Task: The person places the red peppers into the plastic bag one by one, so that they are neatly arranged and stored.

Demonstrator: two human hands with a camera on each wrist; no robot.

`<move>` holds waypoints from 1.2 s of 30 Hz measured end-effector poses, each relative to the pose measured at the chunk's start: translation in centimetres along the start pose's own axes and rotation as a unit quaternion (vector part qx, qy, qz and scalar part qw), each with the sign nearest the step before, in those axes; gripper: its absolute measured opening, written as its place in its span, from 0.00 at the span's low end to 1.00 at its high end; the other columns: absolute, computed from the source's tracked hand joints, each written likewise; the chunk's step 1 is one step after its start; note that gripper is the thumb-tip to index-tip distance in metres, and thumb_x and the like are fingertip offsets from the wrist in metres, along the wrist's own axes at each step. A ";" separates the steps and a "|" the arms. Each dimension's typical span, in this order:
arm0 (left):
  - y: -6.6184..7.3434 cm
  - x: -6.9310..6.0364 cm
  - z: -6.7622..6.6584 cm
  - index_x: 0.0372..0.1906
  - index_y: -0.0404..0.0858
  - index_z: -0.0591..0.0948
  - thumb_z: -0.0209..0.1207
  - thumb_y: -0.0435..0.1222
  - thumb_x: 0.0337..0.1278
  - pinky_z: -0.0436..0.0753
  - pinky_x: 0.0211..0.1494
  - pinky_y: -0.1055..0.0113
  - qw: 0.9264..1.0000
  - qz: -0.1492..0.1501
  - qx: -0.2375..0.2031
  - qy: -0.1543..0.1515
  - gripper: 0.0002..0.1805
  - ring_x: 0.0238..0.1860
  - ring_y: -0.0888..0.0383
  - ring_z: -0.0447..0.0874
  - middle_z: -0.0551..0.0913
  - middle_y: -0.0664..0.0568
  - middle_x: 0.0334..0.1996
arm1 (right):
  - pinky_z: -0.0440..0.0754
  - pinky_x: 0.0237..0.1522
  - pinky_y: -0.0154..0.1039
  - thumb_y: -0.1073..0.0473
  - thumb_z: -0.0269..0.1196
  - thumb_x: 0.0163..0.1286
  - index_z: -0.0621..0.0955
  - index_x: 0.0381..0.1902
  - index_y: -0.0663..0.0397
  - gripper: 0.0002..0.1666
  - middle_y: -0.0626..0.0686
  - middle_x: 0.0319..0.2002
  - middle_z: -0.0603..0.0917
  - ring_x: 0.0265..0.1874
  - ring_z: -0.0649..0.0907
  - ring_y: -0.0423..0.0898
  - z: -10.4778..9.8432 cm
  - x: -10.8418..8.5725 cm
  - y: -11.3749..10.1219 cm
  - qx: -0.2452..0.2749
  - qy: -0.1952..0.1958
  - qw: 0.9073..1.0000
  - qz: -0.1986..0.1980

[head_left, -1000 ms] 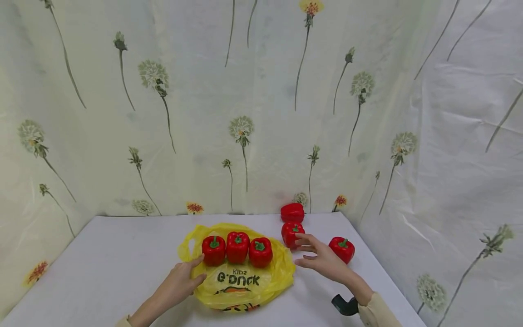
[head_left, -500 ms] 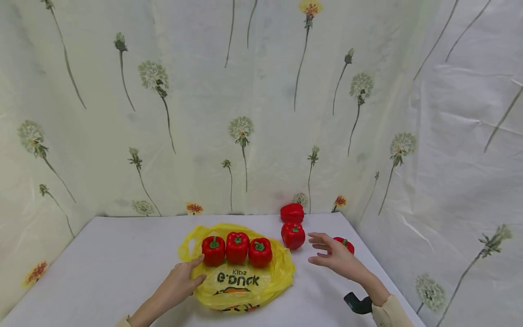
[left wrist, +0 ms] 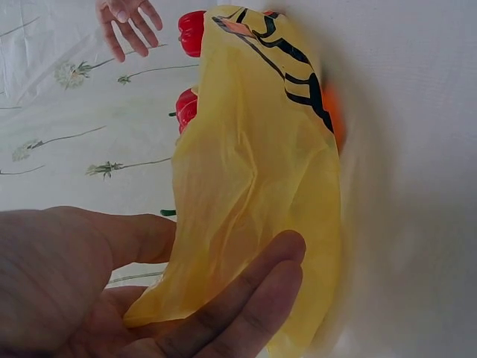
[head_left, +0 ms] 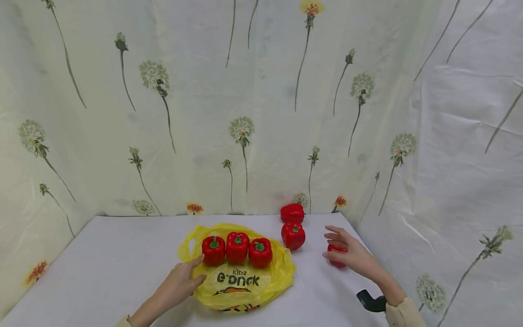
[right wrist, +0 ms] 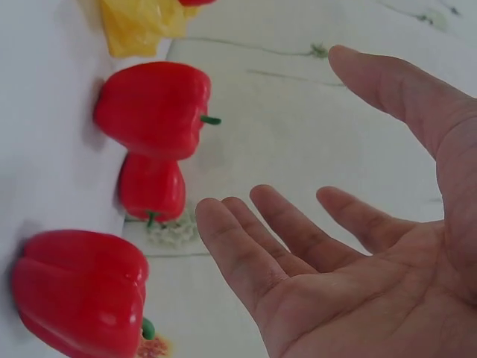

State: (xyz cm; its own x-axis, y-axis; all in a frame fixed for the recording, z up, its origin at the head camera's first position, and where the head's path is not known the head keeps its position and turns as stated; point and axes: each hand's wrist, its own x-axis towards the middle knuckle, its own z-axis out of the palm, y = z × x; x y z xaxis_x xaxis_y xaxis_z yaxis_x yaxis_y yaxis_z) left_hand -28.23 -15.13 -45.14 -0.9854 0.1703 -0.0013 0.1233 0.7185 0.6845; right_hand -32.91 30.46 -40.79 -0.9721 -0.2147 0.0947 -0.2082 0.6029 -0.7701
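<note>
Three red bell peppers, left (head_left: 214,250), middle (head_left: 237,247) and right (head_left: 260,252), stand in a row on a yellow plastic bag (head_left: 237,295) with black print. My left hand (head_left: 180,282) is at the bag's left side, its index fingertip at the left pepper; in the left wrist view the fingers (left wrist: 246,306) lie against the bag, fairly straight. My right hand (head_left: 351,252) is raised with spread fingers and holds nothing. Behind it, partly hidden, is another bell pepper (head_left: 336,256), shown whole in the right wrist view (right wrist: 82,291).
Two more bell peppers, one upright (head_left: 293,235) and one on its side (head_left: 292,213), sit behind the bag to the right. The white table (head_left: 122,254) is backed by a flower-print curtain (head_left: 196,113). A dark strap piece (head_left: 371,301) is at my right wrist.
My right hand has moved right, away from the upright pepper behind the bag and over to the far-right pepper, which it now partly covers. The left hand, bag and peppers have stayed put.
</note>
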 end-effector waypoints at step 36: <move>-0.2 0.1 0.3 0.66 0.31 0.70 0.62 0.37 0.59 0.71 0.18 0.72 1.000 0.001 0.004 -0.005 0.31 0.13 0.62 0.73 0.72 0.55 0.15 | 0.77 0.56 0.50 0.49 0.66 0.64 0.54 0.74 0.56 0.49 0.69 0.68 0.63 0.67 0.66 0.67 -3.4 1.1 6.5 -0.007 0.075 0.997 0.034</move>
State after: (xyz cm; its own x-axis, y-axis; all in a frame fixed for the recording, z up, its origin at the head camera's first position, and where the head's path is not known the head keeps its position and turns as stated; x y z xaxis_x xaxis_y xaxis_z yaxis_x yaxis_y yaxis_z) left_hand -28.32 -15.08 -45.49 -0.9840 0.1781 -0.0067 0.1263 0.7237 0.6785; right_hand -35.67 36.75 -43.59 -0.9890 -0.0560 0.1367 -0.1416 0.6225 -0.7697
